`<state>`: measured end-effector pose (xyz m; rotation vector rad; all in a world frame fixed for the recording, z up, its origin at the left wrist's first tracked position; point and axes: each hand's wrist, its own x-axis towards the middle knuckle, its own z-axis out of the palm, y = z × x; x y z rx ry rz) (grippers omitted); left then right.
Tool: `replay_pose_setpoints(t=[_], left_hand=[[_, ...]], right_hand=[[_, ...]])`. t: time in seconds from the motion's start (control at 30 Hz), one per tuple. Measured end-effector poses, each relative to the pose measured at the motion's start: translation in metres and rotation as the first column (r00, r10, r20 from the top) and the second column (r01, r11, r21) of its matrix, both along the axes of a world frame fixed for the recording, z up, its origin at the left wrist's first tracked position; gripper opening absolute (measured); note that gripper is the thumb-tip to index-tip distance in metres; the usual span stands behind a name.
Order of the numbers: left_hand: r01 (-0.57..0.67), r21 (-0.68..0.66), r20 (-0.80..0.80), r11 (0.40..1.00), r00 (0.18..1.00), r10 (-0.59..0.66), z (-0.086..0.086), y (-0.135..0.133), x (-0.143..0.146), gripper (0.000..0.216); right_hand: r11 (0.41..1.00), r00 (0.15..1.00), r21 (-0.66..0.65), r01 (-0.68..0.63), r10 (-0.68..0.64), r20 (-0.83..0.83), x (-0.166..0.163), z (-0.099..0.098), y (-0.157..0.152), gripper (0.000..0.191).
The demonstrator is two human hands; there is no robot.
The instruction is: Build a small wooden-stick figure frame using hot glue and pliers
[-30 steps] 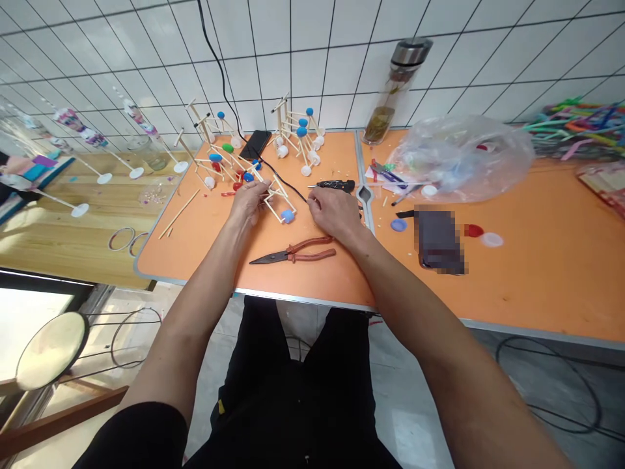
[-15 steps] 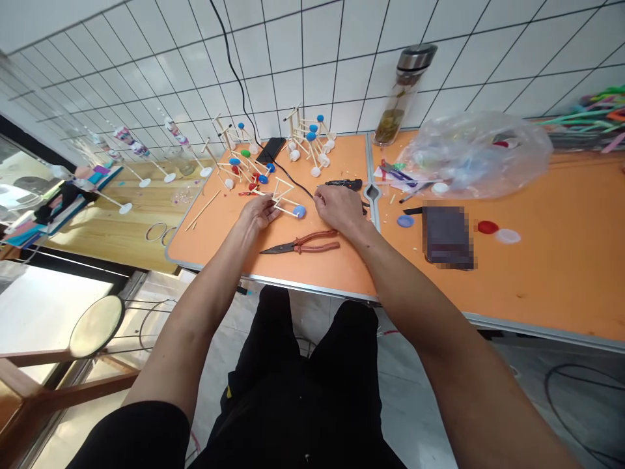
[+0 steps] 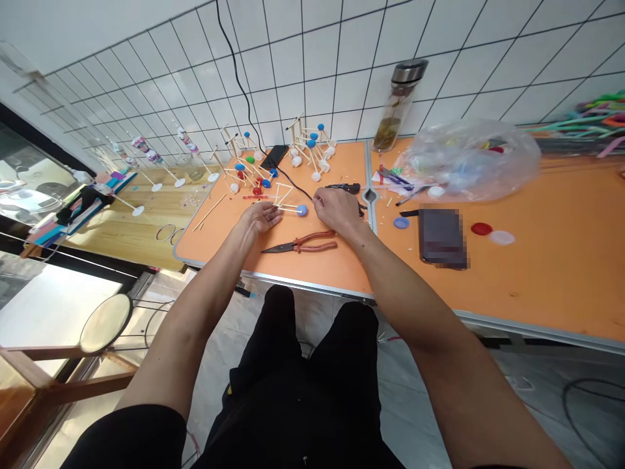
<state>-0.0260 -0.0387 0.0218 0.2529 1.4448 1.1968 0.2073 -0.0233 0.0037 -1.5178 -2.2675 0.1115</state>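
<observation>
Table [image 3: 293,273]: plain orange top, silver-grey edge.
Wall [image 3: 317,58]: white tiles, dark grout in a grid.
Stick frame [image 3: 283,195]: pale wood, with a blue cap [image 3: 302,210] at one end.
Pliers [image 3: 300,245]: rust-red handles, dark grey jaws.
Cable [image 3: 243,83], phone [image 3: 273,156], hand tool [image 3: 344,188]: all black.
Loose caps: one blue [image 3: 401,223], one red [image 3: 481,228], one white [image 3: 500,237].
Bag [image 3: 469,159]: clear, colourless; red and blue bits show through.
Bottle [image 3: 396,107]: clear, silver lid, amber-brown contents.
Straws [image 3: 586,117]: mixed green, pink, orange, blue.
Side table [image 3: 137,228]: light wood grain.
Trousers [image 3: 293,391]: black.
</observation>
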Motion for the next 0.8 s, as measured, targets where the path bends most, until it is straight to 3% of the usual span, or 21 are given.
replay_pose_setpoints(t=[0.2, 0.47, 0.63, 0.8], left_hand=[[0.039, -0.03, -0.007, 0.999, 0.999, -0.04, 0.005, -0.009, -0.003, 0.018], [0.059, 0.007, -0.044, 0.998, 0.997, -0.058, -0.001, -0.022, -0.008, 0.021], [0.062, 0.071, -0.093, 0.996, 0.994, -0.055, 0.0, -0.038, -0.005, 0.01], [0.183, 0.218, -0.237, 0.959, 0.963, -0.129, 0.008, -0.055, -0.017, 0.016]], right_hand=[[1.0, 1.0, -0.017, 0.0, 0.0, 0.002, -0.001, -0.002, 0.004, 0.037], [1.0, 1.0, -0.015, -0.007, 0.007, 0.005, 0.0, 0.0, 0.0, 0.035], [0.999, 1.0, -0.032, -0.006, 0.006, 0.0, 0.0, 0.004, -0.003, 0.034], [1.0, 1.0, -0.029, -0.004, 0.004, -0.005, 0.0, 0.001, 0.001, 0.035]])
